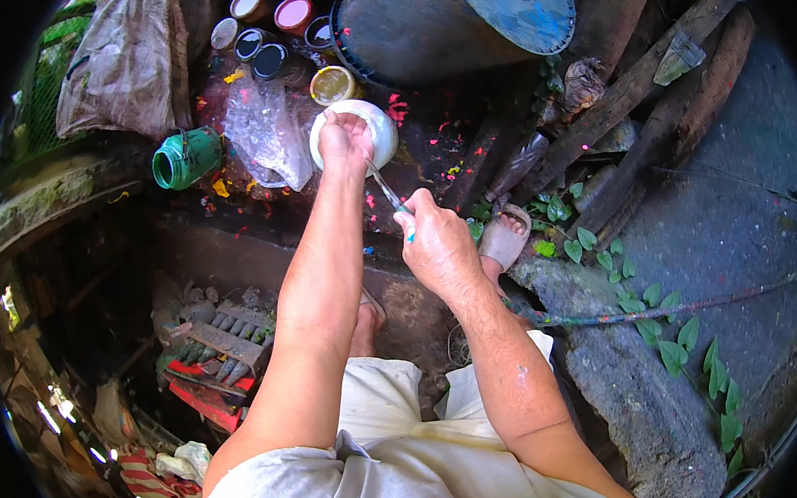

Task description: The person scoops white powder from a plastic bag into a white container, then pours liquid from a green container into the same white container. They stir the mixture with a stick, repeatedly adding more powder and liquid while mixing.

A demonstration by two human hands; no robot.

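Observation:
A round white pot (pixel 384 139) is turned with its wide mouth toward me. My left hand (pixel 345 140) reaches into that mouth and holds the pot from the inside, its fingertips partly hidden. In my right hand (pixel 437 245) is a thin paintbrush (pixel 386 191), gripped near its lower end. Its tip meets the pot's rim just right of my left wrist. Beyond the pot stands an open jar of yellowish paint (pixel 334 84). A crumpled clear plastic bag (pixel 264 131) lies to the left of the pot.
A green jar (pixel 185 157) lies on its side at left. Small paint pots, one pink (pixel 293 13), cluster at the back beside a large blue-stained drum (pixel 430 32). Logs (pixel 627 90) lean at right above a vine and rough stone (pixel 634 419). A sack (pixel 127 59) hangs far left.

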